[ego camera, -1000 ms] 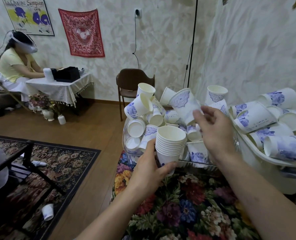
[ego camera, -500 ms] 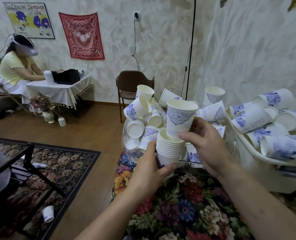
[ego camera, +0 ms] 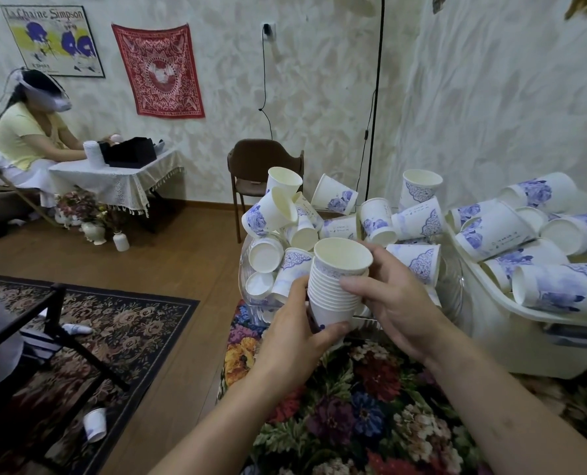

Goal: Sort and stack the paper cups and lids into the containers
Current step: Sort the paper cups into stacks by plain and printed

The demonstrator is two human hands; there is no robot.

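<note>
The left hand [ego camera: 297,341] grips a nested stack [ego camera: 334,296] of paper cups near its base, fingers curled round the lowest cup, holding it up in front of the clear bowl [ego camera: 250,286]. The right hand [ego camera: 393,303] steadies the stack from the other side, its fingers wrapped about the upper rims where the top cup [ego camera: 341,257] sits not quite fully seated. This looks like the nesting step: one more cup being pressed home.

Loose cups [ego camera: 376,221] lie heaped in and above the bowl, and more fill the white tub [ego camera: 525,317] to the right. One cup [ego camera: 95,425] lies on the floor by the rug. I can make out no lids from here, though some could be buried in the heap.

Next, I'd judge, the right hand should let go and pick another loose cup, mouth up, to drop into the stack.
</note>
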